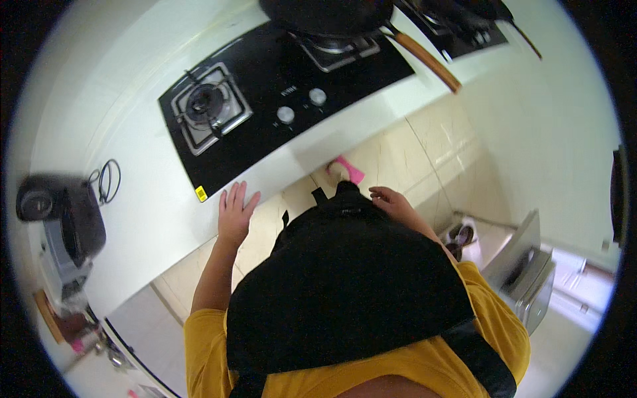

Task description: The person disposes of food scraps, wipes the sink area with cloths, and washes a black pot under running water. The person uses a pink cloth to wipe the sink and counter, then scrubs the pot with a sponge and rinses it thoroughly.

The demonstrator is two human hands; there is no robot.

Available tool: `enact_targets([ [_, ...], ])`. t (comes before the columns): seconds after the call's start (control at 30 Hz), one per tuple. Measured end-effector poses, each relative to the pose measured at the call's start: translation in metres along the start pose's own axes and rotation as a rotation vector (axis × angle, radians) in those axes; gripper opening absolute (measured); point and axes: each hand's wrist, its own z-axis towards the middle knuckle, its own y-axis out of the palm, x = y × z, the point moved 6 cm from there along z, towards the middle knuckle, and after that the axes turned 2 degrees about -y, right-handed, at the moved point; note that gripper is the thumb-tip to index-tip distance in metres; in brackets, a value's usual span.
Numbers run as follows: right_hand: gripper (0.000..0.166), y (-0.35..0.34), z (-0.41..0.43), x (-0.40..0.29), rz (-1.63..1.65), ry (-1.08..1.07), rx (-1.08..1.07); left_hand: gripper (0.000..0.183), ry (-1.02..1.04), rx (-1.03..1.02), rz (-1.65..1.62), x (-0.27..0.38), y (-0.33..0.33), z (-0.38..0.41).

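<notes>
My left hand (236, 214) rests with spread fingers at the edge of the white countertop (144, 239), beside the near left corner of a black glass gas hob (259, 114). It holds nothing. My right hand (390, 201) hangs beside the front of my black apron (348, 278), fingers a little bent, with nothing seen in it. The hob has two round silver knobs (301, 106) and a left burner with a metal pan support (211, 107). A dark wok (328, 15) with a wooden handle (428, 62) sits over the right burner.
Another hob (477, 42) bearing a black pan is at the upper right. A dark appliance (82, 219) with a looped cable (109, 181) stands on the counter at left. Below right are an open drawer or bin (532, 283) and a white container (470, 239) with dark items.
</notes>
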Motion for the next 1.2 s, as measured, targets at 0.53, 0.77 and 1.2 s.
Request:
enact_targets([
  [0.53,0.046,0.075,0.148,-0.017,-0.420,0.098,-0.915,0.040,-1.256,0.230,-0.352,0.125,0.072,-0.228],
  [0.77,0.038,0.259,0.092,-0.094,-0.756,-0.278,-1.178,0.029,-1.707,0.357,-0.438,0.274,0.125,-0.415],
  [1.2,0.038,0.479,-0.044,-0.161,-0.674,-0.382,-1.331,0.031,-1.861,0.365,-0.833,0.208,0.075,-0.561],
])
